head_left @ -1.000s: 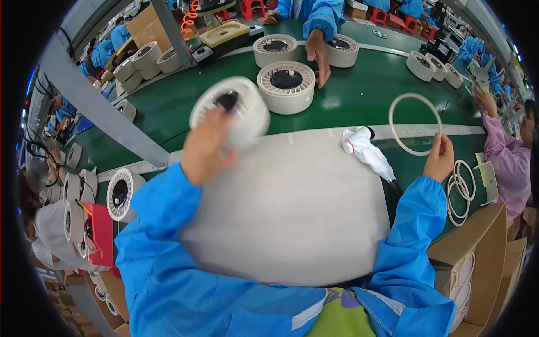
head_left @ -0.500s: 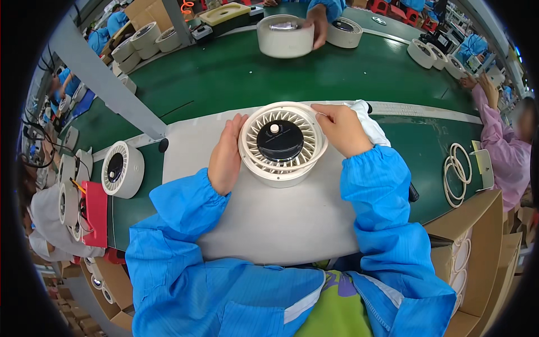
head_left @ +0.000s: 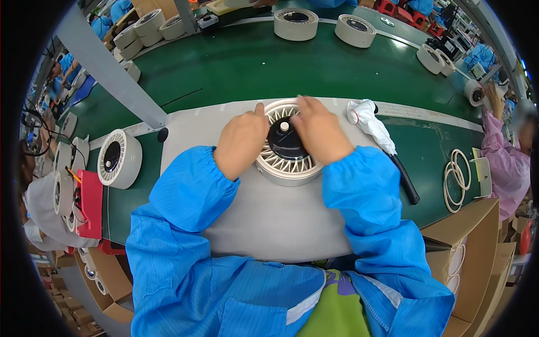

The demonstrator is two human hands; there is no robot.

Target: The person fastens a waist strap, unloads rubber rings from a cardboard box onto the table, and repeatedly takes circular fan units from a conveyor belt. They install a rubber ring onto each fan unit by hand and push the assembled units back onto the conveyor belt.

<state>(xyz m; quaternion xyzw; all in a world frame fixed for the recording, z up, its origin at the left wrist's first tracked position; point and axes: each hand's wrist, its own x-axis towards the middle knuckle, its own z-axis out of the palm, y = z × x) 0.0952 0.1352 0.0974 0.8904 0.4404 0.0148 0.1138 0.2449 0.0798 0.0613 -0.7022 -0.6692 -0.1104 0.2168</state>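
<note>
A round white fan wheel [head_left: 287, 163] with a black hub [head_left: 285, 143] lies flat on the grey mat [head_left: 269, 213] in front of me. My left hand [head_left: 242, 143] rests on its left rim, fingers curled over the edge. My right hand [head_left: 321, 132] lies over its upper right rim, fingers pressing down near the hub. Both blue sleeves come in from below.
A white rag [head_left: 368, 121] on a black-handled tool [head_left: 405, 180] lies right of the wheel. White rings [head_left: 456, 178] sit further right. Another fan wheel [head_left: 119, 158] stands on edge at left. More wheels [head_left: 296, 23] ride the green belt [head_left: 236, 62] beyond. A person in pink [head_left: 505, 157] works at right.
One second ago my left hand held the wheel up and my right held a white ring. The wheel now lies flat on the mat with both hands on its rim.
</note>
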